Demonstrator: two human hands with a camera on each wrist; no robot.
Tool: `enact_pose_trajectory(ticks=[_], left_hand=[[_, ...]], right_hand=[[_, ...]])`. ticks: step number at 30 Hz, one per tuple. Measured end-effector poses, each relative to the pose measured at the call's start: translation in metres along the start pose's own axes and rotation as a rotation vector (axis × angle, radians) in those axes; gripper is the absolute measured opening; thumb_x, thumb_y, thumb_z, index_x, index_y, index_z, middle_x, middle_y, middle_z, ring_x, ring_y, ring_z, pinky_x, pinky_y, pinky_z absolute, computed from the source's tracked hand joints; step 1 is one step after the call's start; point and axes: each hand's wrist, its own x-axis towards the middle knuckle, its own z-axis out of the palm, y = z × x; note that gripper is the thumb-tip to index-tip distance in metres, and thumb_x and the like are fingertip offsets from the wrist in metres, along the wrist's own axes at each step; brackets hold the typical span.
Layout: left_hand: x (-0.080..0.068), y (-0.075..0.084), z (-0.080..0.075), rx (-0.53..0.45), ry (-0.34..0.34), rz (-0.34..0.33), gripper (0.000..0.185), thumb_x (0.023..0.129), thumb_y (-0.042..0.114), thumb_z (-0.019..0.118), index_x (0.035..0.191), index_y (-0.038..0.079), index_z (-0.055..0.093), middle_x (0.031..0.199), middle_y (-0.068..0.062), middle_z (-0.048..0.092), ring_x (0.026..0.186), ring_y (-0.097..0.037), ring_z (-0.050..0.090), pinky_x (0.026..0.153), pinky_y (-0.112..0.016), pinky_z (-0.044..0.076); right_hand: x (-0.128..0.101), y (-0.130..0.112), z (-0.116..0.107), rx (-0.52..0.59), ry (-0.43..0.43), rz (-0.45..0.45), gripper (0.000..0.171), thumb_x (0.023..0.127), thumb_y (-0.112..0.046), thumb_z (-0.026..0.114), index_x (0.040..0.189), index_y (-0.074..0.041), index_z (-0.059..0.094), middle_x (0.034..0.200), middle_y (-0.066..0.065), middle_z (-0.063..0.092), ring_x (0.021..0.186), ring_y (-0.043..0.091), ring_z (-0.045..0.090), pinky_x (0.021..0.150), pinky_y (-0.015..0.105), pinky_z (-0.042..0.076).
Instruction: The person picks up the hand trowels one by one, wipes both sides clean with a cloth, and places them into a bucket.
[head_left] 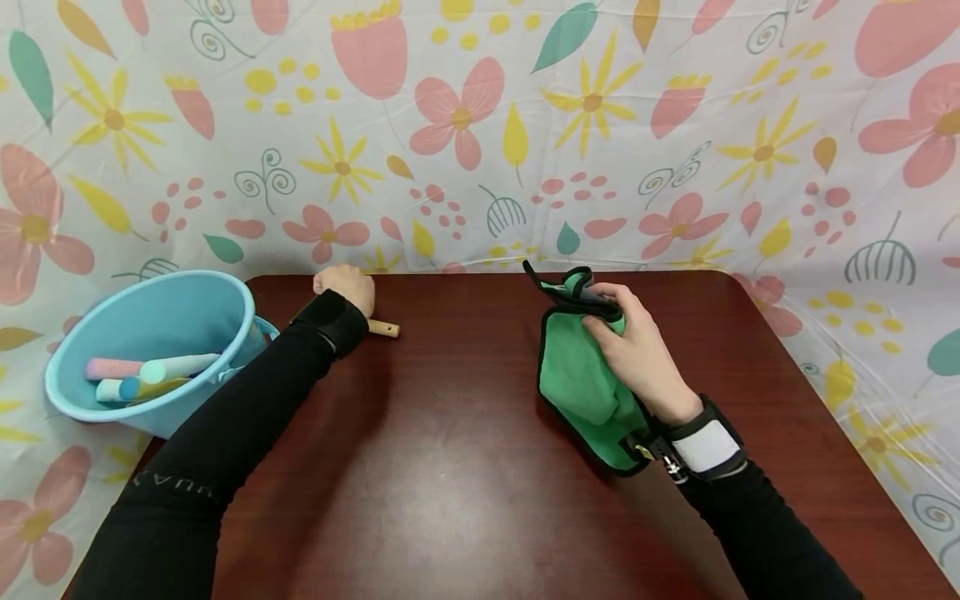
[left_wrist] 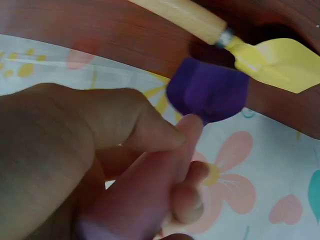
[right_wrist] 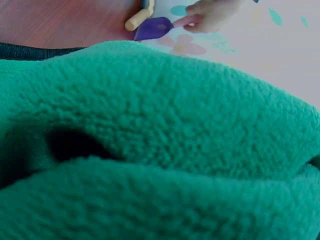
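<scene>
At the table's far edge my left hand [head_left: 343,287] grips a pink handle [left_wrist: 145,200] that ends in a purple head [left_wrist: 207,90]; in the head view the hand hides this tool. In the left wrist view my left hand [left_wrist: 165,145] has thumb and fingers curled round that handle. A wooden-handled tool [head_left: 384,327] with a yellow blade [left_wrist: 277,57] lies on the table just beside it. My right hand [head_left: 630,333] holds a folded green cloth [head_left: 577,375] with black trim, lifted off the table at centre right. The green cloth [right_wrist: 160,140] fills the right wrist view.
A light blue bucket [head_left: 71,392] stands at the table's left edge, holding pink, blue and mint stick-shaped items [head_left: 150,371]. The dark red table [head_left: 450,467] is ringed by a flower-print sheet [head_left: 465,125] behind and at both sides.
</scene>
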Motion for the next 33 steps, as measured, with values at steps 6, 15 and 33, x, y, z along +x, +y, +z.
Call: enact_pose_trajectory(ticks=[6, 15, 33], left_hand=[[0.002, -0.015, 0.004, 0.022, 0.077, 0.028, 0.030, 0.091, 0.002, 0.051, 0.061, 0.009, 0.052, 0.063, -0.005, 0.043, 0.053, -0.017, 0.034, 0.046, -0.030, 0.029], [-0.008, -0.020, 0.005, -0.231, 0.169, 0.099, 0.035, 0.103, 0.026, 0.051, 0.081, 0.002, 0.066, 0.079, -0.017, 0.063, 0.079, -0.038, 0.064, 0.065, -0.049, 0.051], [-0.045, 0.019, 0.009, -0.841, 0.167, 0.379, 0.048, 0.104, 0.042, 0.046, 0.069, 0.010, 0.056, 0.053, 0.001, 0.040, 0.048, -0.015, 0.040, 0.056, -0.032, 0.034]], right_hand=[[0.004, -0.006, 0.005, 0.000, 0.000, -0.009, 0.035, 0.100, -0.014, 0.058, 0.133, -0.011, 0.048, 0.133, 0.009, 0.047, 0.122, 0.025, 0.042, 0.098, 0.048, 0.032], [0.015, -0.022, 0.023, -0.017, 0.015, -0.106, 0.037, 0.100, -0.012, 0.057, 0.135, -0.008, 0.049, 0.136, 0.012, 0.046, 0.123, 0.029, 0.043, 0.099, 0.051, 0.032], [0.038, -0.039, 0.062, -0.017, 0.156, -0.291, 0.038, 0.097, -0.006, 0.060, 0.134, -0.009, 0.054, 0.135, 0.009, 0.053, 0.125, 0.019, 0.048, 0.102, 0.038, 0.037]])
